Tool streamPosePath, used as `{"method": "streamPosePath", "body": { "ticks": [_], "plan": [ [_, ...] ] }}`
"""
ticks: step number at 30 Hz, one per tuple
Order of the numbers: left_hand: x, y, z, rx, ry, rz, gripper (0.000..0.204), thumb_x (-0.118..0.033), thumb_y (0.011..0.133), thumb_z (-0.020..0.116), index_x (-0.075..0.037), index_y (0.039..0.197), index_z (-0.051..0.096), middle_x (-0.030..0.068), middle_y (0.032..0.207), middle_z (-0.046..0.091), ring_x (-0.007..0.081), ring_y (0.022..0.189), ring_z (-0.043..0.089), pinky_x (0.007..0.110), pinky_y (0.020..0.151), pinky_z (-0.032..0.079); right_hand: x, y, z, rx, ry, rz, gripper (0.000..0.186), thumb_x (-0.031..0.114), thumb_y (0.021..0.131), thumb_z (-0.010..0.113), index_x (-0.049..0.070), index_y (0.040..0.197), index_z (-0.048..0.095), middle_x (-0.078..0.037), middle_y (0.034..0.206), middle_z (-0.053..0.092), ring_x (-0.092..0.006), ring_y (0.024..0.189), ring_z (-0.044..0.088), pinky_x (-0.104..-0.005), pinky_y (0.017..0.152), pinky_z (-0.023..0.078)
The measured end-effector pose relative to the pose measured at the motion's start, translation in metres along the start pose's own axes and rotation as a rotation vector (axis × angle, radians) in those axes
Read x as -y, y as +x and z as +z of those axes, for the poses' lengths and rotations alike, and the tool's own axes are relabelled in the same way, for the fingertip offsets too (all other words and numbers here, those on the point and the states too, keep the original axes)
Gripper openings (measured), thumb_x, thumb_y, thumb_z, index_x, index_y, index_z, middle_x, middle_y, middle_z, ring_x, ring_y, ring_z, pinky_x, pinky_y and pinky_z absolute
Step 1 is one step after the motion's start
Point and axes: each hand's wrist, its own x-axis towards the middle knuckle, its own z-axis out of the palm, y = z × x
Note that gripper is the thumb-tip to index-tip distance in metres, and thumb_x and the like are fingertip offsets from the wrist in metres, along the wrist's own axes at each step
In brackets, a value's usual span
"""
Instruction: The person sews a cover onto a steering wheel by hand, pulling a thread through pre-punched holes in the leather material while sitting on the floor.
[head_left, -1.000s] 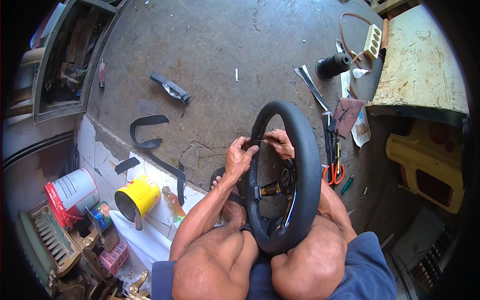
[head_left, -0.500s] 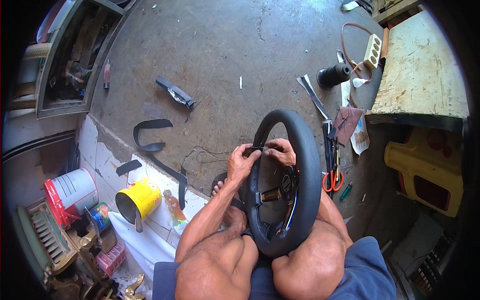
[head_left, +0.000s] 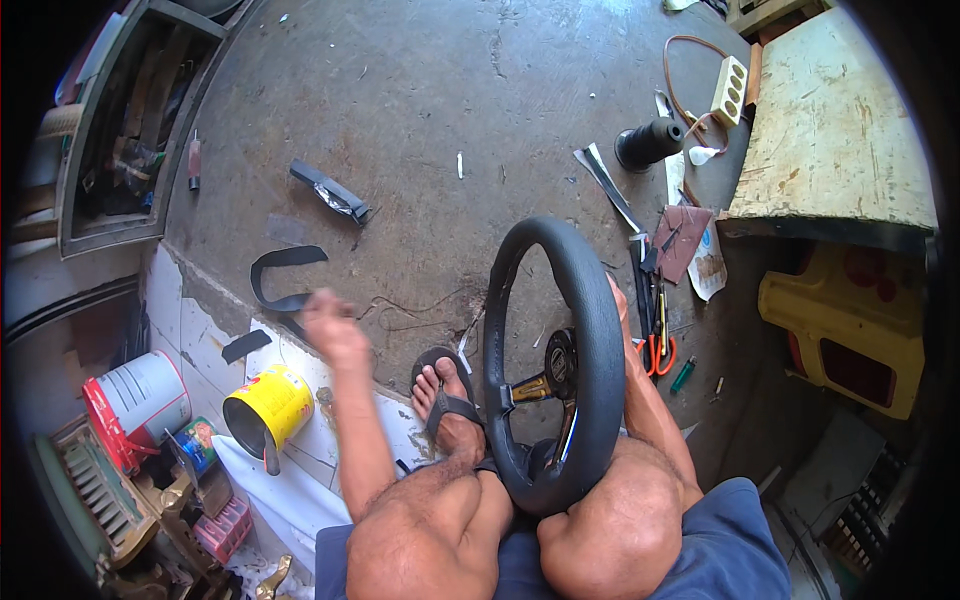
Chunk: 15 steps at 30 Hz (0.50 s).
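A black steering wheel (head_left: 598,330) with gold-toned spokes stands upright between my knees, its rim wrapped in dark leather with a stitched inner edge. My right hand (head_left: 618,297) lies against the far right side of the rim, which hides its fingers. Out to the left of the wheel, my left hand (head_left: 335,325) is raised over the tile edge near a black strip (head_left: 290,258). Motion smears its fingers, and whether it holds anything does not show. Loose dark thread (head_left: 410,312) trails on the floor between this hand and the wheel.
Orange-handled scissors (head_left: 657,355), a green lighter (head_left: 684,376) and a black thread cone (head_left: 648,145) lie or stand at right. Beyond them are a power strip (head_left: 730,92) and a worn pale board (head_left: 835,130). A yellow can (head_left: 280,400) and white bucket (head_left: 155,395) are at left.
My left hand has left the wheel's rim and swung out to the left. My right hand has moved from inside the rim to its outer right side. The view has shifted slightly.
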Motion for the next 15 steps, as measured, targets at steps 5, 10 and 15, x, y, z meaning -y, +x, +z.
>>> {"method": "streamPosePath", "body": {
  "ticks": [5,10,15],
  "plan": [
    [-0.093,0.107,-0.071,-0.335,0.246,0.299,0.030,-0.013,0.095,0.066,-0.001,0.120,0.054,0.0104,0.100,0.062,0.0202,0.074,0.063,0.031,0.065,0.053,0.001,0.008,0.005,0.021,0.016,-0.104,0.031,0.014,0.090,0.070,0.001,0.118,0.068,-0.012,0.105,0.067,-0.0233,0.100,0.066,-0.0328,0.085,0.052],
    [-0.052,0.058,-0.037,-0.209,1.252,1.098,0.052,-0.014,0.092,0.062,0.004,0.138,0.047,0.0233,0.134,0.052,0.0383,0.120,0.053,0.048,0.106,0.040,0.018,0.018,0.032,0.349,0.315,0.205,0.046,0.016,0.084,0.079,0.002,0.125,0.064,-0.012,0.120,0.065,-0.0226,0.111,0.063,-0.0328,0.091,0.051],
    [0.012,-0.079,0.055,0.920,0.970,0.345,0.059,-0.010,0.088,0.069,-0.004,0.143,0.049,0.0112,0.127,0.061,0.0129,0.073,0.057,0.027,0.067,0.049,0.018,0.015,0.052,0.491,0.447,0.262,0.054,0.012,0.084,0.079,0.008,0.130,0.050,-0.009,0.105,0.071,-0.0111,0.068,0.061,-0.0271,0.057,0.048]
  ]
}}
